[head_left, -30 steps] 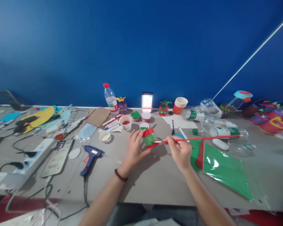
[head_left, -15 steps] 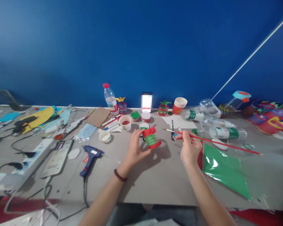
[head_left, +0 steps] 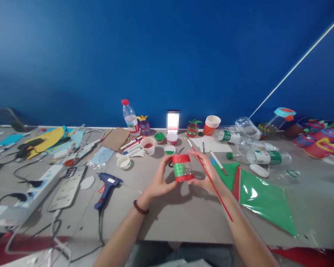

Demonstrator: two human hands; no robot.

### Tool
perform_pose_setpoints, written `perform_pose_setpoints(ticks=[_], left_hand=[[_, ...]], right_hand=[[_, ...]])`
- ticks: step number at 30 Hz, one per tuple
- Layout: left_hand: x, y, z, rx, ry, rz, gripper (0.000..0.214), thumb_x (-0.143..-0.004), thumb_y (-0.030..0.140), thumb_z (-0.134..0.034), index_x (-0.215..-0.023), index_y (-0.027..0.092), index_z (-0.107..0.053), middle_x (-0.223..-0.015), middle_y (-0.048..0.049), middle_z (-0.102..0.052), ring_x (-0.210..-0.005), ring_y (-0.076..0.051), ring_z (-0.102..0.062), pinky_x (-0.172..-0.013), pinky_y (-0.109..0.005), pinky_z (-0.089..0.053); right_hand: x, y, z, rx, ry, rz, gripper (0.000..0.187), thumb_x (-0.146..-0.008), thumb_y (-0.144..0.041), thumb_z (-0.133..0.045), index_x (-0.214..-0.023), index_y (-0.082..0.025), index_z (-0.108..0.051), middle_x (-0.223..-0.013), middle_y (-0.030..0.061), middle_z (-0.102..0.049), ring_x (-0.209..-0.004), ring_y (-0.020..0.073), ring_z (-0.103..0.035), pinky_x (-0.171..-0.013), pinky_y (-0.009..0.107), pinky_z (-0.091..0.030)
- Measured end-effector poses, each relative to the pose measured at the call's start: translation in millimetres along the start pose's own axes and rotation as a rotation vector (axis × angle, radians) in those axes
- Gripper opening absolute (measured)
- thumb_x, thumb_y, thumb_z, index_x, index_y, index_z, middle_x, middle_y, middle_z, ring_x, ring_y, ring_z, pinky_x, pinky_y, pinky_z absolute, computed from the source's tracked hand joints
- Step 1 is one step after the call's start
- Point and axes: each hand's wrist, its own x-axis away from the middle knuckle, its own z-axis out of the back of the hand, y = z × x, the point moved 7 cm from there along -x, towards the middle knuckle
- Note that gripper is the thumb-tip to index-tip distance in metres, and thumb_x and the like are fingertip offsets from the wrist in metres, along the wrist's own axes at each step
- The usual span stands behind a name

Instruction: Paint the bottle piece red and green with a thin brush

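Note:
My left hand [head_left: 157,180] grips the left side of a clear plastic bottle section [head_left: 186,168] between thumb and fingers. Both of its rims are red, and green paint covers the left part of its ribbed middle; the right part is still see-through. My right hand [head_left: 208,173] steadies the other side with thumb and fingertips. A thin red paintbrush [head_left: 219,196] is also held in that hand, slanting across it, tip away from me. Just behind the bottle section is a white lid [head_left: 170,148] with green paint in it, beside partly hidden scissors [head_left: 180,151].
At the left are a blue glue gun [head_left: 108,188], a power strip [head_left: 39,193] and a phone [head_left: 68,187]. Paint pots [head_left: 159,138] and a paper cup [head_left: 147,145] stand behind. Plastic bottles [head_left: 268,157] and a green packet [head_left: 264,196] lie on the right.
The tilted bottle section has been turned more upright, showing its clear side. My right hand has moved left onto it, and the paintbrush has swung from nearly level to a steep slant.

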Motion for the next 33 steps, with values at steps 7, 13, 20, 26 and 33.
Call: perform_pose_setpoints(ticks=[7,13,20,26,33], left_hand=[[-2.2,6.6,-1.9,-0.074,-0.044,0.025,0.078,-0.08,0.031,-0.073,-0.146,0.03,-0.03,-0.149,-0.0118,-0.04,-0.135,-0.033,-0.044,-0.113,-0.054,-0.041],[-2.6,4.7,-3.0,-0.288,-0.004,-0.079,0.088,-0.077,0.037,-0.079,-0.149,0.028,-0.029,-0.147,-0.014,-0.04,-0.135,-0.034,-0.043,-0.111,-0.055,-0.041],[-1.8,-0.7,-1.4,-0.366,0.057,-0.115,0.079,-0.079,0.033,-0.077,-0.146,0.029,-0.035,-0.141,-0.0133,-0.043,-0.131,-0.032,-0.046,-0.107,-0.051,-0.045],[-3.4,-1.4,8.8,-0.428,0.186,-0.116,0.076,-0.077,0.033,-0.078,-0.142,0.026,-0.039,-0.13,-0.012,-0.047,-0.122,-0.029,-0.052,-0.104,-0.049,-0.048],[-3.5,-4.6,11.3,-0.436,0.204,-0.118,0.078,-0.076,0.038,-0.079,-0.142,0.027,-0.039,-0.13,-0.0119,-0.046,-0.122,-0.03,-0.051,-0.103,-0.05,-0.048]], right_hand=[[0.5,1.8,-0.2,0.066,-0.052,-0.04,0.085,-0.067,-0.043,-0.087,-0.139,-0.029,-0.044,-0.147,0.0124,-0.051,-0.137,0.0313,-0.048,-0.113,0.049,-0.04],[3.3,13.8,-6.2,0.302,-0.055,-0.002,0.086,-0.067,-0.042,-0.087,-0.142,-0.033,-0.046,-0.144,0.0094,-0.053,-0.135,0.033,-0.047,-0.113,0.054,-0.039],[1.6,3.8,-1.4,0.118,0.029,-0.001,0.066,-0.08,-0.043,-0.077,-0.139,-0.03,-0.05,-0.143,0.0104,-0.056,-0.134,0.0301,-0.051,-0.112,0.049,-0.041],[7.9,8.0,13.2,-0.102,0.263,-0.079,0.026,-0.096,-0.04,-0.055,-0.112,-0.026,-0.07,-0.11,0.0073,-0.076,-0.106,0.0232,-0.07,-0.096,0.039,-0.055],[5.9,12.5,10.5,-0.209,0.331,-0.114,0.033,-0.092,-0.049,-0.059,-0.088,-0.022,-0.077,-0.081,0.0061,-0.078,-0.076,0.0224,-0.075,-0.075,0.038,-0.062]])
